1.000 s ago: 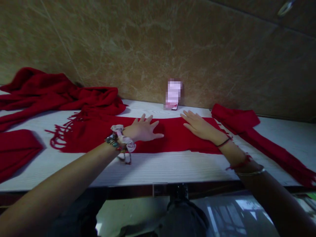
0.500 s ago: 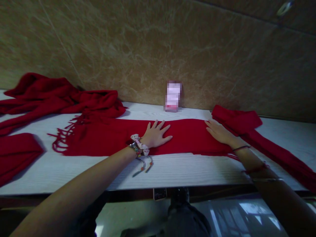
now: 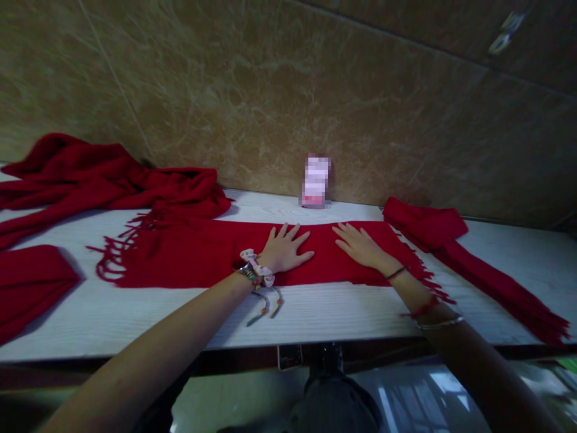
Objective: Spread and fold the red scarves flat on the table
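A red fringed scarf (image 3: 198, 252) lies stretched out flat across the white table, its tassels at the left and right ends. My left hand (image 3: 283, 249) rests on the middle of it, palm down with fingers spread. To the right, my right hand (image 3: 360, 245) lies flat on the same scarf, fingers stretched out and holding nothing. The scarf's right-end fringe shows beyond my right wrist and partly behind the forearm.
Crumpled red cloth (image 3: 90, 174) lies at the back left, with a folded red piece (image 3: 33, 285) in front of it. Another narrow red scarf (image 3: 491, 279) lies at the right. A pixelated phone-shaped object (image 3: 316, 181) leans on the marble wall (image 3: 225, 90) behind the white table (image 3: 288, 313).
My right hand has slid left along the scarf, closer to my left hand, uncovering the fringe at the right end. My left hand has stayed in place.
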The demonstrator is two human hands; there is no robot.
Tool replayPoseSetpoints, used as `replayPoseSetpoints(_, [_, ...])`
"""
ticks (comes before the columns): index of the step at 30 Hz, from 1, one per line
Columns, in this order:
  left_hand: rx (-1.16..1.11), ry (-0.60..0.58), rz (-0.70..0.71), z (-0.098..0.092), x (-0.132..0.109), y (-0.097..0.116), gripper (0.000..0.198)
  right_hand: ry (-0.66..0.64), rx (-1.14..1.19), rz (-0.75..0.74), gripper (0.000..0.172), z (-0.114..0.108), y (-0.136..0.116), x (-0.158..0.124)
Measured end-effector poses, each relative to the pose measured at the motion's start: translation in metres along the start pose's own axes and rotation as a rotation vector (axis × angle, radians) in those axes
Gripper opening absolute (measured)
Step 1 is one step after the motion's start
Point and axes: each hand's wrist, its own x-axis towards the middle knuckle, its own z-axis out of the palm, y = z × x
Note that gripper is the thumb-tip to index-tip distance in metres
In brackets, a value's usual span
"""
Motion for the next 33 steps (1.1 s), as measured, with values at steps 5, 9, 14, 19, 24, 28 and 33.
replayPoseSetpoints(5, [0.007,-0.007,0.000,-0.001,-0.001,0.000,0.066,0.099,-0.029,0.163,0.050,0.003,0.070,-0.035])
replayPoseSetpoints(9, [0.014,-0.013,0.007,0.000,0.001,-0.001,0.066,0.092,-0.092,0.301,0.050,-0.013,0.086,-0.048])
replayPoseSetpoints(14, [0.044,0.000,0.017,0.002,0.003,-0.003,0.064,0.173,-0.012,-0.036,0.046,-0.049,0.040,-0.050])
replayPoseSetpoints(19, [0.059,0.078,0.177,-0.005,-0.003,0.000,0.053,0.004,-0.057,-0.178,0.034,-0.065,0.019,-0.085])
replayPoseSetpoints(24, [-0.028,0.092,0.522,-0.014,0.001,0.030,0.049,0.024,-0.104,-0.203,0.031,-0.055,0.037,-0.113])
replayPoseSetpoints(28, [-0.090,0.051,0.647,-0.010,0.015,0.064,0.057,0.061,-0.193,-0.294,0.034,-0.052,0.038,-0.112])
replayPoseSetpoints(33, [-0.135,0.004,0.690,0.004,0.023,0.079,0.053,0.096,-0.243,-0.315,0.039,-0.045,0.037,-0.110])
